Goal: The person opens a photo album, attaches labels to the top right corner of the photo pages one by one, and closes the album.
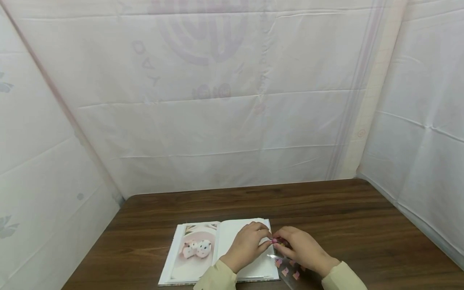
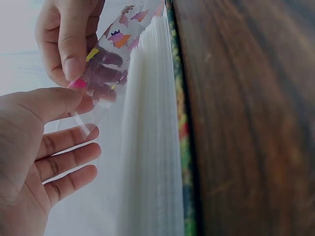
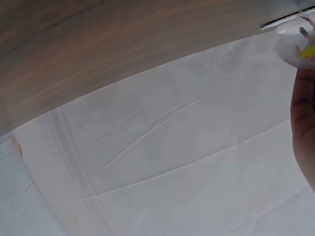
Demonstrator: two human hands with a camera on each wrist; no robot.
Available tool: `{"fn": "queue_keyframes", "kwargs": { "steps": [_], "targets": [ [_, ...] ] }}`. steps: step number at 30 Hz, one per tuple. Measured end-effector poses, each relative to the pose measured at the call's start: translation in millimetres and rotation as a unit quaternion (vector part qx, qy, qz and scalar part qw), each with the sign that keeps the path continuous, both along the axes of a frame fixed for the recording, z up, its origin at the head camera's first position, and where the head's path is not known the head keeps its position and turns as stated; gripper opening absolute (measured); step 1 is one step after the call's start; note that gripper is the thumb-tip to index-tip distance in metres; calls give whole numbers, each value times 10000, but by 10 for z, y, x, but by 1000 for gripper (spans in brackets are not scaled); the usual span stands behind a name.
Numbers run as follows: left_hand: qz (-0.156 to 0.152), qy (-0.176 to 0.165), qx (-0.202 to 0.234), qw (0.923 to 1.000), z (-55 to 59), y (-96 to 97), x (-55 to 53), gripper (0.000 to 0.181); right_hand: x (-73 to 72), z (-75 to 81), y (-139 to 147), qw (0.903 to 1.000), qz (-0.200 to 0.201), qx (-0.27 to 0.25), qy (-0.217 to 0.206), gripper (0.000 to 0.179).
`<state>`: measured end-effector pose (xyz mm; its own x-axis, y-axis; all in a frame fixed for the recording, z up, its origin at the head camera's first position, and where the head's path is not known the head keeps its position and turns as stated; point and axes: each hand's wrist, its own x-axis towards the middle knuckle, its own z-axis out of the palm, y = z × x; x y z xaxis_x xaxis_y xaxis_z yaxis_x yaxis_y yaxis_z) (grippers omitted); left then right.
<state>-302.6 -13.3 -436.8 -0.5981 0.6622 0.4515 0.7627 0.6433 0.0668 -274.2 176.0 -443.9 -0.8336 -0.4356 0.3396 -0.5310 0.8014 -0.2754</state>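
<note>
A clear sheet of small colourful stickers (image 1: 285, 272) spans the gap between both hands at the right edge of an open book (image 1: 225, 233). My left hand (image 1: 247, 243) lies over the blank right page, its thumb and forefinger pinching the sheet's end beside a pink sticker (image 2: 78, 84). The other left fingers are spread apart. My right hand (image 1: 305, 249) grips the sheet from the right, thumb in front and fingers showing through the clear film behind. In the right wrist view, only part of the right hand (image 3: 305, 120) and a yellow-marked bit of film (image 3: 306, 50) appear.
The book's left page carries a photo (image 1: 197, 250) of two spotted pinkish-white figures. Its thick page block (image 2: 155, 123) rises beside the dark wooden table (image 1: 145, 237). White cloth walls (image 1: 217, 133) stand behind the table and at both sides.
</note>
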Motion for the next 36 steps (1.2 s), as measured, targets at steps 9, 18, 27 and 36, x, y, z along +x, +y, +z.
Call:
{"fn": "queue_keyframes", "kwargs": {
  "steps": [9,18,27,36],
  "targets": [
    [-8,257,-83,9996,-9,13,9,11,26,11,-45,9997,-125,-157,155,15],
    [-20,358,-76,9993,6,12,18,14,32,13,-81,9994,-166,-163,252,9],
    [-83,583,29,9983,2,13,10,11,20,-26,-97,9987,-101,-221,458,8],
    [-126,561,72,9983,-4,12,0,11,28,-23,-101,9974,-8,-247,676,8]
  ]
}}
